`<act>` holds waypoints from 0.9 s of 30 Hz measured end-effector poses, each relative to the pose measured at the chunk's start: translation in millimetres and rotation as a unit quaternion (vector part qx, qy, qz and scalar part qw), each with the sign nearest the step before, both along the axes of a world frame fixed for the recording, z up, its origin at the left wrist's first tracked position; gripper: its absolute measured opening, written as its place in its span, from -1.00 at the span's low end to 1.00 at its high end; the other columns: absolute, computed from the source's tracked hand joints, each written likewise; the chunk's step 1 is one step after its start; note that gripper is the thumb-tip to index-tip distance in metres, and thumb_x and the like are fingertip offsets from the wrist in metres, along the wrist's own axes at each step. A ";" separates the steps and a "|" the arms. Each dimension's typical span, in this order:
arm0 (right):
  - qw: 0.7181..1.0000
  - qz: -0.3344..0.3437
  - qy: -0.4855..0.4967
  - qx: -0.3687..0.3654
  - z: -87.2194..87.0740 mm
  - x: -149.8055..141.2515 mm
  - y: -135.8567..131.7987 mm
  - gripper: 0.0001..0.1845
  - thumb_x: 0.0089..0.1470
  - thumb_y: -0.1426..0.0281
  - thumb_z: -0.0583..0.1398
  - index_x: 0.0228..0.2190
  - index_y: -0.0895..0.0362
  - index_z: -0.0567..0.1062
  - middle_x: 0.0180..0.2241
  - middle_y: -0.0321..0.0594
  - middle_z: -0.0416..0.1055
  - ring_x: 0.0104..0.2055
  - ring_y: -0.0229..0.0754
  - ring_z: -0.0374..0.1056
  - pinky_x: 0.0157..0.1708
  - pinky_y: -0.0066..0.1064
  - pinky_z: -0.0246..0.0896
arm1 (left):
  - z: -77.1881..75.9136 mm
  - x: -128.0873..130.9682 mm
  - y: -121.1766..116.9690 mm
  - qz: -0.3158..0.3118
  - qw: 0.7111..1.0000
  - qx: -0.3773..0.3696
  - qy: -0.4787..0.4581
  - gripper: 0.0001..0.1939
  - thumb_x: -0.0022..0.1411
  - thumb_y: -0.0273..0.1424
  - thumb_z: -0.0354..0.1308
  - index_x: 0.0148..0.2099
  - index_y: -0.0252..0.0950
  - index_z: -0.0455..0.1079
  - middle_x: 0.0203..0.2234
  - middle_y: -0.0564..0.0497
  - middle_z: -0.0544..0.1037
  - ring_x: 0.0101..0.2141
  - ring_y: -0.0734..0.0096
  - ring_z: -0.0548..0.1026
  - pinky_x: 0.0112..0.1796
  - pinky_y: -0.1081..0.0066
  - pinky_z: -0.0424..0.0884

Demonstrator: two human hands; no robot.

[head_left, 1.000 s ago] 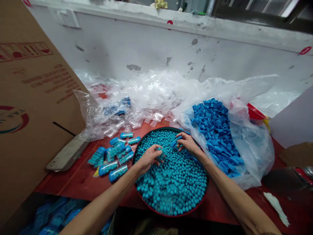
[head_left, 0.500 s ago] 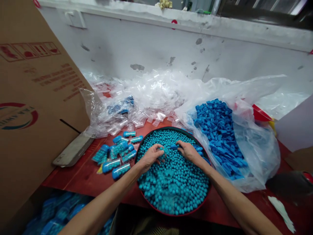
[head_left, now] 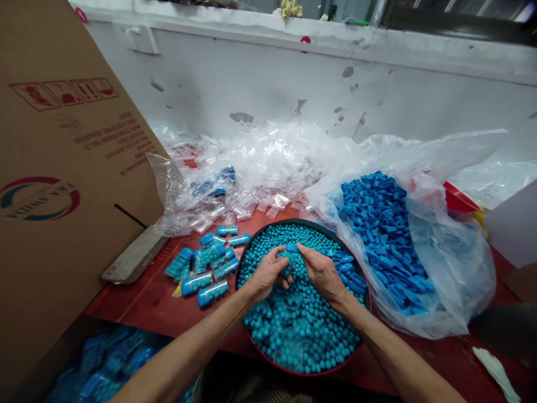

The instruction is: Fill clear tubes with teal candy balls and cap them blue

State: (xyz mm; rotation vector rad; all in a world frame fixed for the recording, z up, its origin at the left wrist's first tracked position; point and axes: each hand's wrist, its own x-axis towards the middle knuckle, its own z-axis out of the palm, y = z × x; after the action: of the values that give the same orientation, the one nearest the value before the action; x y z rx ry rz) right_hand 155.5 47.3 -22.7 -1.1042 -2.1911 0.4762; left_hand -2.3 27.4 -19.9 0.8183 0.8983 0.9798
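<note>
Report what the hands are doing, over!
Right hand pinching blue cap. Left hand gripping bead container, mostly hidden. Both above bead tub. Nothing seen blocking.

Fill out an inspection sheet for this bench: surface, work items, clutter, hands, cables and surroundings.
Surface: red tabletop, partly covered.
Work items: round tub of turquoise beads, with blue pieces along its right side; capped, bead-filled containers lie to its left.
Clutter: clear plastic pieces heaped behind; open plastic bag of more blue pieces; white scrap at right.
Hands: left hand curls around what looks like a bead-filled container; right hand pinches one blue piece beside it.
Cables: nothing seen; a thin black strip by the carton is unclear.
Surroundings: cardboard carton at left; marked white wall behind.
</note>
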 end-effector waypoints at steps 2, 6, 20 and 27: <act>1.000 -0.017 0.005 0.004 2.1 -1.0 -0.3 -0.60 0.08 0.49 -0.05 -0.04 0.12 0.30 -0.14 -0.11 0.37 -0.13 -0.18 0.31 -0.13 -0.31 0.23 | 2.5 0.9 -1.9 0.005 1.000 0.001 -0.011 -0.52 -0.01 -0.22 0.14 -0.07 -0.27 0.10 -0.53 0.08 0.37 -0.64 0.56 0.38 -0.71 0.61 0.26; 0.998 -0.053 0.044 0.007 3.0 -3.2 -2.4 -0.65 0.09 0.46 -0.04 -0.09 0.17 0.34 -0.18 -0.10 0.40 -0.15 -0.18 0.33 -0.13 -0.33 0.24 | 8.2 0.9 -4.6 0.011 1.000 0.004 -0.020 -0.47 -0.01 -0.26 0.15 -0.01 -0.26 0.06 -0.51 0.08 0.36 -0.64 0.55 0.39 -0.71 0.59 0.27; 0.992 0.012 -0.030 0.119 -8.7 3.1 -21.7 -0.60 0.08 0.53 -0.08 -0.04 0.12 0.28 -0.16 -0.03 0.32 -0.10 -0.11 0.24 -0.14 -0.23 0.23 | 1.7 2.3 -7.8 0.023 1.000 0.008 0.007 -0.54 -0.01 -0.30 0.14 -0.05 -0.21 0.11 -0.54 0.15 0.31 -0.66 0.57 0.36 -0.70 0.59 0.22; 0.977 -0.070 0.157 -0.126 13.0 -1.2 -20.4 -0.76 0.09 0.32 -0.04 -0.23 0.13 0.31 -0.43 -0.21 0.37 -0.45 -0.25 0.30 -0.46 -0.42 0.25 | 3.3 0.0 -9.6 -0.009 0.997 0.051 0.058 -0.52 0.04 -0.33 0.09 0.03 -0.20 0.08 -0.48 0.11 0.30 -0.63 0.57 0.36 -0.68 0.58 0.23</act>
State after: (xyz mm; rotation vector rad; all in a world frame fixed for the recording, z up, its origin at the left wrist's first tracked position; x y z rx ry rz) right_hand 154.3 26.9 -9.7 -1.2120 -1.7992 0.8233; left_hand -2.3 17.8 -16.6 0.9773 0.9443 0.9759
